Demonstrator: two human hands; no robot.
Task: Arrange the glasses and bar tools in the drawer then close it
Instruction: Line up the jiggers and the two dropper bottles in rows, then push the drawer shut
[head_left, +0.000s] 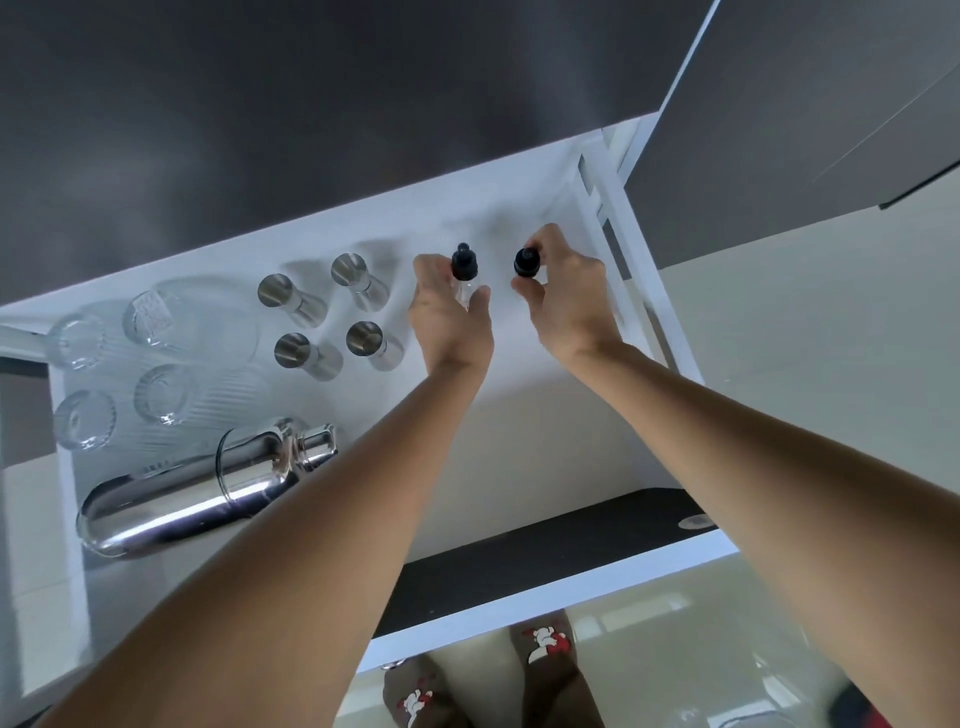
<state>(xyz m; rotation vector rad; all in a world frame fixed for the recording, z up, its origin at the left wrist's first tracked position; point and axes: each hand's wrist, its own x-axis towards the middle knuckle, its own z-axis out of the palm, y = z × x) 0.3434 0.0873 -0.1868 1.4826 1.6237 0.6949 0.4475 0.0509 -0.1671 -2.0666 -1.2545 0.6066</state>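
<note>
A white drawer (545, 415) stands pulled out below me. My left hand (449, 317) grips a clear dropper bottle with a black cap (463, 262), upright near the drawer's back. Just to its right, my right hand (563, 296) grips a second black-capped dropper bottle (525, 261). To the left stand several steel jiggers (332, 312) in a square group. At the far left are several clear ribbed glasses (150, 364). A shiny steel cocktail shaker (202, 491) lies on its side near the front left.
The drawer's black front panel (545, 551) runs across below my arms. A metal side rail (618, 244) borders the drawer on the right, beside a grey cabinet door (810, 130). A dark countertop (311, 104) lies beyond. My slippered feet (483, 675) stand on a glossy floor.
</note>
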